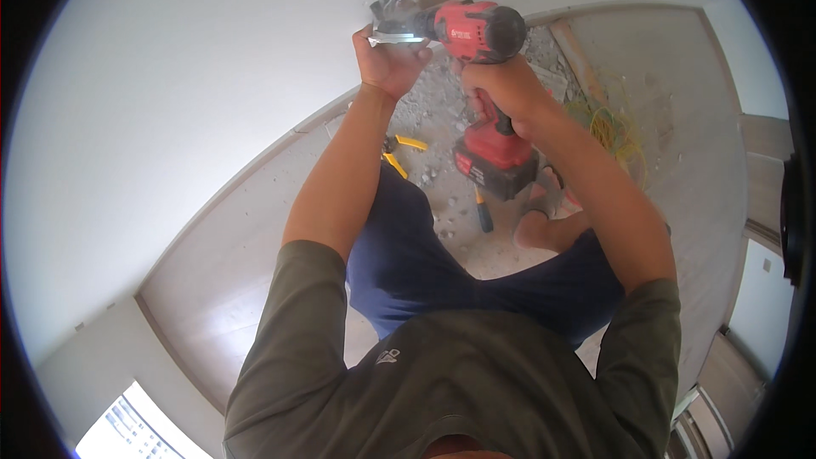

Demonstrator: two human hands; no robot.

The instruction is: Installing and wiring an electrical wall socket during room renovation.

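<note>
My right hand grips the handle of a red-and-black cordless drill, whose battery hangs below. The drill's nose points left at a cut-out in the white wall, beside a brownish patch. My left hand is closed on a thin, shiny silver piece just under the drill's front, at the wall. The exact tip of the drill is hard to make out. Below, yellow-handled pliers and a yellow-and-black handled tool lie on the floor.
Grey rubble covers the floor along the wall, with a wooden strip and tangled yellow wire at right. My sandalled foot is among it. A bright window shows at lower left, doorways at far right.
</note>
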